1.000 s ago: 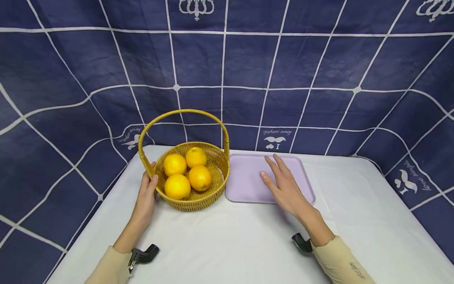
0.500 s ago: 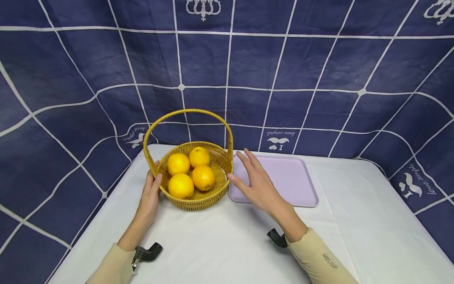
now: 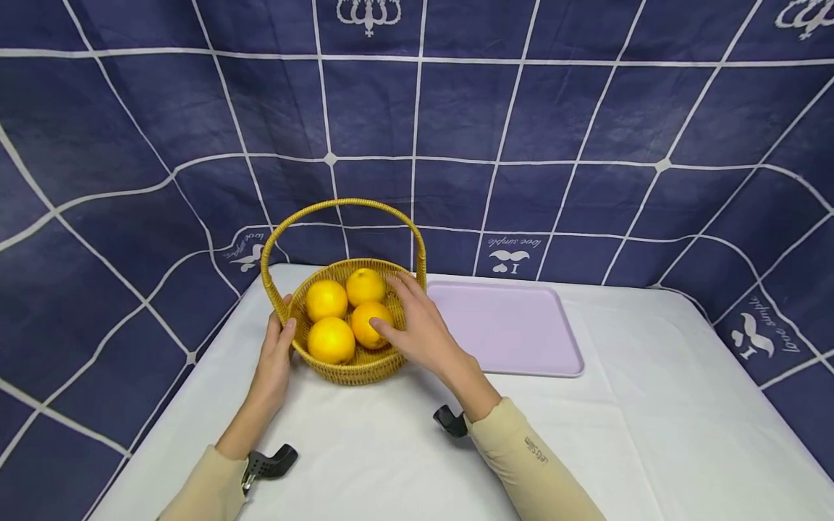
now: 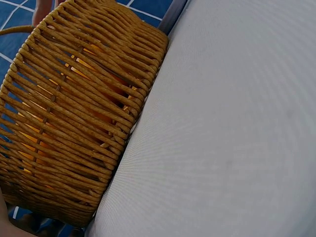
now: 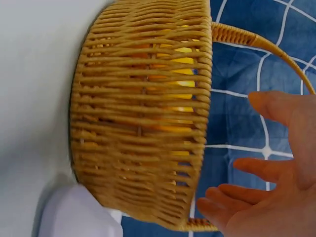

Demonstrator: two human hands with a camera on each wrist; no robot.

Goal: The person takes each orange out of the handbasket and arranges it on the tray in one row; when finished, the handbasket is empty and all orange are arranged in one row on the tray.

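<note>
Right hand point(image 3: 422, 329): moved left, from over the tray point(image 3: 511, 331) to above the right rim of the basket point(image 3: 358, 374). Oranges point(image 3: 331, 341): four, in the basket, toward the tabletop's point(image 3: 391, 441) far left corner; rightmost beneath the right thumb, contact unclear. Tray: lilac, right of basket, at far edge. Right fingers: loosely spread. Left hand point(image 3: 271, 362): pinching basket's left rim.
</note>
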